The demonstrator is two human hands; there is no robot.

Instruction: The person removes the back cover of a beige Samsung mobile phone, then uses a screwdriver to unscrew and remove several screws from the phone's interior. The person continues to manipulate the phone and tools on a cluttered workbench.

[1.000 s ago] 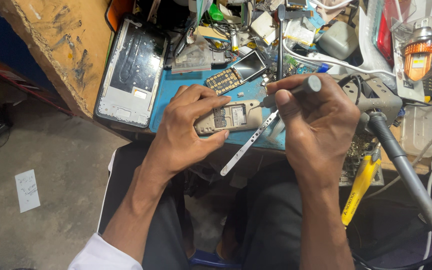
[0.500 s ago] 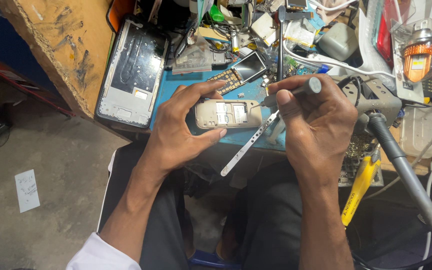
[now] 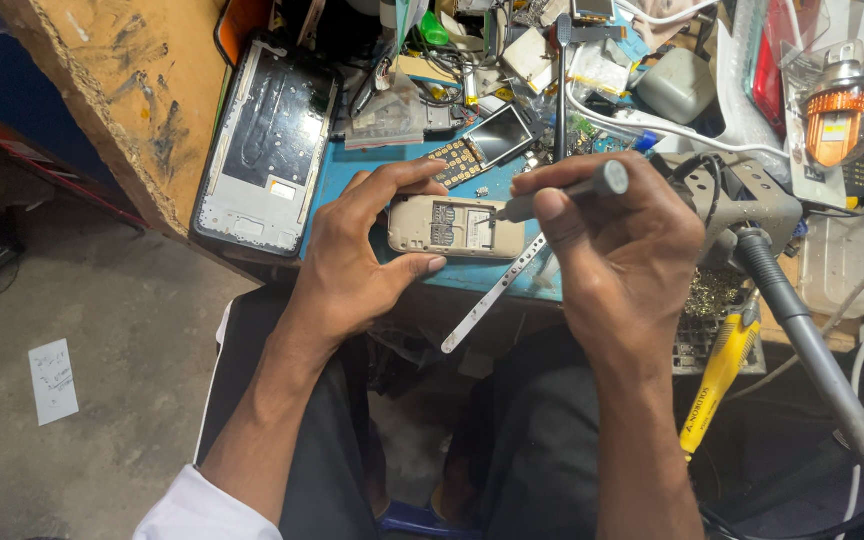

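From my remote seat, I saw the left hand point(image 3: 362, 255) grip a small beige phone body point(image 3: 455, 227) lying back-up at the front edge of the blue worktop point(image 3: 352, 165), thumb under its near side and fingers point(image 3: 407, 176) curled over the far side. The right hand point(image 3: 617, 245) pinched a grey screwdriver point(image 3: 562, 195) between thumb and fingers, its tip set against the phone's open back near the right end. A thin metal strip point(image 3: 492, 293) slanted down from under the phone past the worktop's edge. Just beyond the phone lay a loose keypad board point(image 3: 455, 160) and a small screen point(image 3: 499, 135). A larger phone frame point(image 3: 270, 145) rested to the left, half over the worktop and touching a scuffed wooden board point(image 3: 112, 90). A yellow-handled tool point(image 3: 717, 375) lay to the right, near a grey hose point(image 3: 812, 345). I could not make out the screw itself.
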